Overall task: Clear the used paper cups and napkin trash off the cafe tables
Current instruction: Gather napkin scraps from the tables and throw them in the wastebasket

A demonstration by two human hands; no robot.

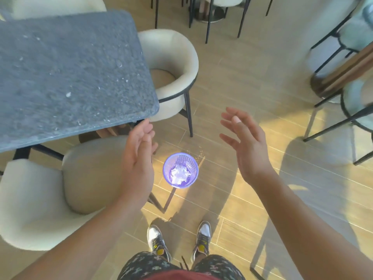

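A purple mesh wastebasket (166,169) stands on the wooden floor (232,199), holding crumpled white napkin trash (180,173). It lies between and below the left hand (139,156) and right hand (246,144), both spread-fingered, holding nothing. The grey stone bench (66,73) is just beside the left hand.

Dark patterned shorts (141,266), maroon top (181,276), seemingly grey-white sneakers (155,238).
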